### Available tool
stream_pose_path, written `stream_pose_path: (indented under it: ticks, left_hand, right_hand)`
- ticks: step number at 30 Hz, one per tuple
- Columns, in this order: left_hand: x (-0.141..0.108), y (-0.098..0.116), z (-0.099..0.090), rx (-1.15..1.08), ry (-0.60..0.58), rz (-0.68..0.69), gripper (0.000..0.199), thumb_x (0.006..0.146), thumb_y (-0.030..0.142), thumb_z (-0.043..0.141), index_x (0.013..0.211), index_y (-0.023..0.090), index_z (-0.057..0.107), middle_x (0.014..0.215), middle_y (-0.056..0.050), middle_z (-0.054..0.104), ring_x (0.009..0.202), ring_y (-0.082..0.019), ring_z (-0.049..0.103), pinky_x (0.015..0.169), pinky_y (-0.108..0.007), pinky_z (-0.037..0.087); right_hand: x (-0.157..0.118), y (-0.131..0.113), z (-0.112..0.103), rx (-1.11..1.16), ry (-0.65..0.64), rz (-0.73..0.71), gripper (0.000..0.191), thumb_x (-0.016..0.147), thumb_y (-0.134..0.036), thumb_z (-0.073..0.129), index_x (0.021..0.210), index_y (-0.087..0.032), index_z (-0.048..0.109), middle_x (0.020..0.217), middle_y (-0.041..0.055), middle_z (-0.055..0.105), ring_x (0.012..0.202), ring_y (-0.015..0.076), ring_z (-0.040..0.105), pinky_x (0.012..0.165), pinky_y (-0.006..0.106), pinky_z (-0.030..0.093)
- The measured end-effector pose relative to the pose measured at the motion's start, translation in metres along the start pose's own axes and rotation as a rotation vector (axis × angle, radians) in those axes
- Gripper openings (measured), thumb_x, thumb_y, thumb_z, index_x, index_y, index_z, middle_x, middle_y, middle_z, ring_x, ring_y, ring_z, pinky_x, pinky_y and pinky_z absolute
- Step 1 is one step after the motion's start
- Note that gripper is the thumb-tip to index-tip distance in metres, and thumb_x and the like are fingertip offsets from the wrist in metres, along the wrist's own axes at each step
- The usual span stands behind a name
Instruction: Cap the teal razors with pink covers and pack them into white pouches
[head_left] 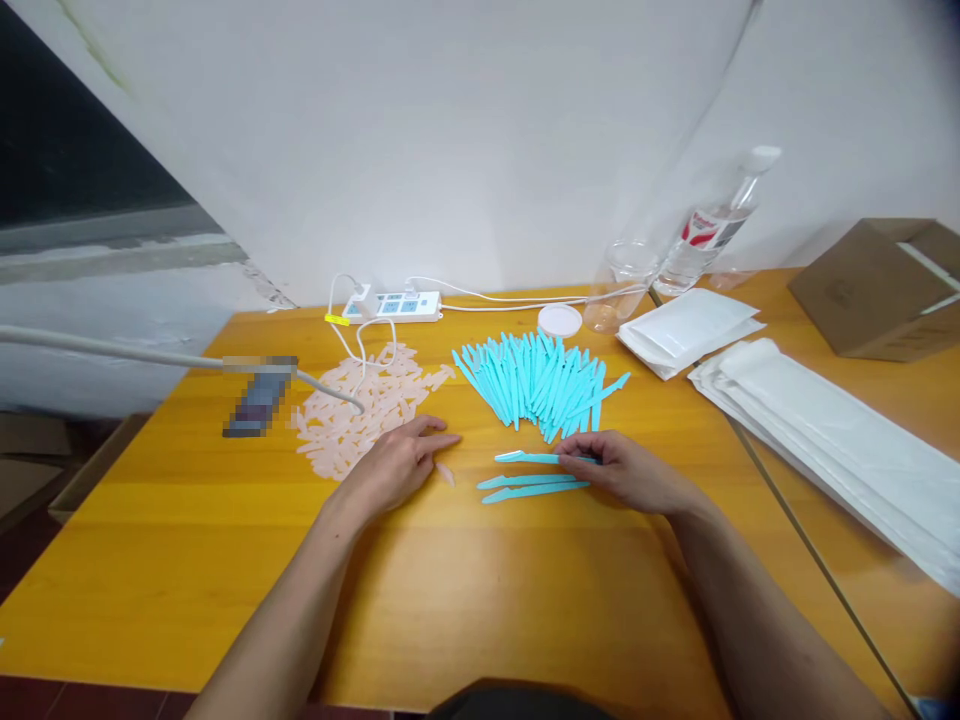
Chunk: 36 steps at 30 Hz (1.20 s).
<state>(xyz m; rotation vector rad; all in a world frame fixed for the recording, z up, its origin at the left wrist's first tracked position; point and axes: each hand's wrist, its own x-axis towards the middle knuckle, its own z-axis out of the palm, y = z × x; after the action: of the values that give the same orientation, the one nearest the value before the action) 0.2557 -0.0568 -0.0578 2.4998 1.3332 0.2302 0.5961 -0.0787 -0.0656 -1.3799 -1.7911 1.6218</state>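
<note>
A turquoise eyebrow razor is pinched by its handle end in my right hand, its pale blade end pointing left. Two more turquoise razors lie side by side just below it on the table. My left hand rests on the wood with its fingers stretched out and nothing in them. A single pale pink cap lies beside its fingertips. Behind that hand spreads a loose heap of pale pink caps. Beyond my right hand is a big pile of turquoise razors.
A white power strip with cables sits by the wall, and a cable crosses over a blurred phone. Toward the right stand a clear jar, a water bottle, white plastic packets and a cardboard box.
</note>
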Motion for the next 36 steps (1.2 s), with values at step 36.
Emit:
stream_pose_path:
  ticks: [36]
  left_hand:
    - [0.003, 0.071, 0.055, -0.170, 0.217, 0.094, 0.039, 0.099, 0.034, 0.056, 0.137, 0.026, 0.061, 0.134, -0.011, 0.065, 0.122, -0.028, 0.059, 0.102, -0.047, 0.048]
  right_hand:
    - [0.004, -0.005, 0.028, -0.519, 0.241, -0.244, 0.034, 0.098, -0.038, 0.050, 0.082, -0.022, 0.076, 0.082, 0.0066, 0.070, 0.081, 0.0203, 0.062, 0.073, 0.030, 0.041]
